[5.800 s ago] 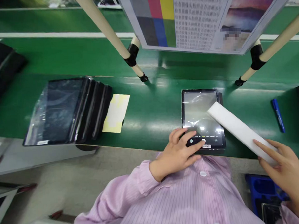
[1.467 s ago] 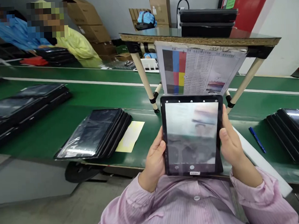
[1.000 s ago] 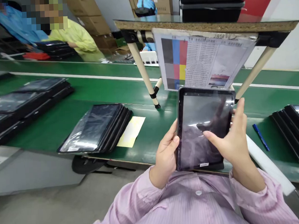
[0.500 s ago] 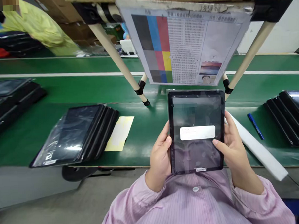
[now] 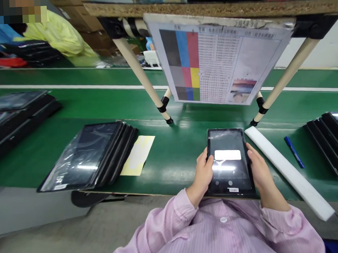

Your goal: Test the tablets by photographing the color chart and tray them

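A black tablet (image 5: 228,140) with a lit screen lies low over the front edge of the green bench, or rests on it; I cannot tell which. A white pop-up box glows on its screen, and a small label sits near its lower edge. My left hand (image 5: 202,172) grips the tablet's left side, thumb over the border. On the opposite side, my right hand (image 5: 261,171) is closed around the right edge. Just to the right of that hand, a long white foam strip (image 5: 288,171) lies slanted across the bench edge.
Left of me are a stack of tablets (image 5: 89,156) in film and a yellow-and-white paper (image 5: 138,155). A printed colour chart (image 5: 211,65) hangs from a shelf frame ahead. A blue pen (image 5: 294,152) and more stacked tablets (image 5: 330,145) are at right. A person in yellow (image 5: 61,32) works across.
Both hands have lowered the tablet away from me, down to the bench. My right thumb has moved off the screen to the tablet's edge. The view has shifted slightly.
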`<state>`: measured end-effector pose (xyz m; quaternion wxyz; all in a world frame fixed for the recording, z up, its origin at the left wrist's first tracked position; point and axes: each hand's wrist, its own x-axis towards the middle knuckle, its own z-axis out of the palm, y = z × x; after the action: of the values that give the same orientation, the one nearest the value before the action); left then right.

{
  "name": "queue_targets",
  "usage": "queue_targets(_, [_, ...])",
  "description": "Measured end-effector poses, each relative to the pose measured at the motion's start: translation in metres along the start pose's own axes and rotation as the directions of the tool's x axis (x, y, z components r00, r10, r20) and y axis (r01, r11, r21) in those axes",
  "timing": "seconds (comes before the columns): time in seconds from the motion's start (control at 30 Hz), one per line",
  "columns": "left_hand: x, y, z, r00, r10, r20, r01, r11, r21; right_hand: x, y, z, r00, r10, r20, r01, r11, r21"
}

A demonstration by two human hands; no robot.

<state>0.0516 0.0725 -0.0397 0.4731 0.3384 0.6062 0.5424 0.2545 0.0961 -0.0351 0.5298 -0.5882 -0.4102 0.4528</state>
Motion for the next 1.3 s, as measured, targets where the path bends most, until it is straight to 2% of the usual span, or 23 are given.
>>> queue_targets(0.07, [0.003,-0.008,-0.002,1.0,0.011,-0.022,-0.01,0.999,0.04,0.001,0.007,-0.004,0.999,0.021,-0.032,-0.023,0.999,-0.044])
queue_targets(0.17, [0.001,-0.009,-0.016,1.0,-0.011,0.007,0.011,0.997,0.08,-0.016,0.016,-0.014,0.997,0.06,-0.046,-0.064,0.994,-0.092])
queue_targets(0.23, [-0.004,-0.004,-0.027,0.993,-0.099,0.071,0.092,0.991,0.097,-0.034,0.022,-0.021,0.995,0.095,-0.018,-0.096,0.988,-0.118])
queue_targets(0.3, [-0.007,0.006,-0.033,0.968,-0.184,0.171,0.177,0.983,0.057,-0.05,0.026,-0.024,0.994,0.11,0.028,-0.105,0.986,-0.131])
queue_targets(0.4, [-0.01,0.019,-0.026,0.934,-0.245,0.259,0.264,0.964,-0.042,-0.063,0.027,-0.021,0.991,0.111,0.069,-0.104,0.99,-0.1])
queue_targets(0.5, [-0.015,0.027,-0.01,0.92,-0.299,0.255,0.322,0.945,-0.053,-0.066,0.019,-0.018,0.991,0.114,0.067,-0.113,0.993,-0.023])
queue_targets(0.57, [-0.021,0.03,-0.002,0.926,-0.287,0.244,0.311,0.949,-0.062,-0.07,0.008,-0.023,0.998,0.053,0.045,-0.053,0.999,0.009])
queue_targets(0.63, [-0.027,0.034,0.004,0.939,-0.247,0.241,0.274,0.957,-0.089,-0.077,-0.004,-0.034,0.998,-0.066,0.023,0.065,0.998,0.021])
queue_targets(0.7, [-0.032,0.043,0.01,0.938,-0.185,0.294,0.234,0.962,-0.142,-0.087,-0.016,-0.046,0.984,-0.174,0.028,0.173,0.984,0.047])
queue_targets(0.77, [-0.035,0.055,0.02,0.921,-0.093,0.378,0.186,0.958,-0.218,-0.097,-0.028,-0.055,0.974,-0.226,-0.003,0.224,0.963,0.151])
queue_targets(0.8, [-0.037,0.062,0.028,0.911,-0.036,0.411,0.152,0.955,-0.254,-0.102,-0.034,-0.057,0.972,-0.228,-0.065,0.237,0.943,0.234])
queue_targets(0.87, [-0.043,0.074,0.05,0.892,0.082,0.445,0.066,0.949,-0.308,-0.109,-0.046,-0.056,0.955,-0.167,-0.246,0.258,0.874,0.411])
queue_targets(0.93, [-0.054,0.08,0.077,0.862,0.204,0.463,-0.039,0.939,-0.341,-0.111,-0.056,-0.052,0.933,-0.065,-0.353,0.258,0.806,0.533])
queue_targets(0.97, [-0.062,0.081,0.091,0.835,0.264,0.483,-0.093,0.933,-0.348,-0.111,-0.061,-0.05,0.933,-0.017,-0.36,0.234,0.789,0.568])
queue_targets(1.03, [-0.075,0.081,0.115,0.754,0.367,0.545,-0.193,0.916,-0.351,-0.108,-0.066,-0.052,0.926,0.095,-0.365,0.164,0.77,0.617])
queue_targets(1.1, [-0.082,0.084,0.133,0.662,0.447,0.602,-0.246,0.888,-0.388,-0.102,-0.064,-0.062,0.881,0.217,-0.42,0.127,0.748,0.652])
queue_targets(1.13, [-0.08,0.089,0.139,0.637,0.488,0.597,-0.256,0.864,-0.433,-0.099,-0.062,-0.069,0.85,0.267,-0.454,0.122,0.738,0.663])
queue_targets(1.17, [-0.075,0.096,0.145,0.634,0.529,0.564,-0.263,0.833,-0.486,-0.096,-0.058,-0.077,0.822,0.301,-0.483,0.126,0.732,0.67])
queue_targets(1.23, [-0.058,0.115,0.153,0.663,0.596,0.453,-0.307,0.768,-0.562,-0.092,-0.048,-0.092,0.791,0.326,-0.518,0.143,0.724,0.674])
queue_targets(1.3, [-0.038,0.133,0.159,0.671,0.644,0.368,-0.424,0.74,-0.522,-0.09,-0.041,-0.104,0.781,0.342,-0.522,0.143,0.717,0.683])
